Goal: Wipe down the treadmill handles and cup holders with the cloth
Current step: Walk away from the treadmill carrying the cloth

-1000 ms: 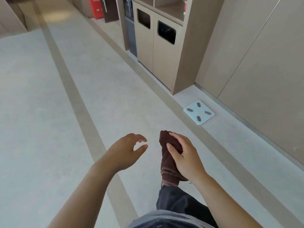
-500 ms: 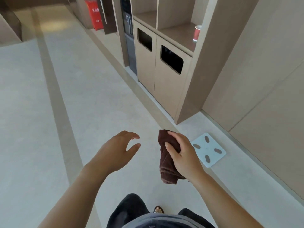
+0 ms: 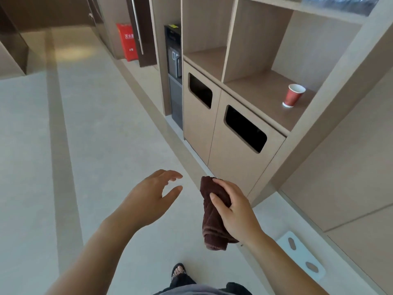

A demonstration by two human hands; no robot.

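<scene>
We see the cloth (image 3: 213,218), a dark brown towel rolled into a thick bundle, hanging roughly upright in the grasp of our right hand (image 3: 236,211), its stitched lower end drooping free above the floor.

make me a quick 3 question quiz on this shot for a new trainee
1. True or false: the left hand is gripping the brown cloth.
2. Where does the red paper cup stand? A) on the floor B) on the open shelf above the cabinet doors C) in the right hand
3. Which task item is missing from view?

Key: 1. False; the right hand holds it, and the left hand is open and empty. 2. B. 3. The treadmill.
</scene>
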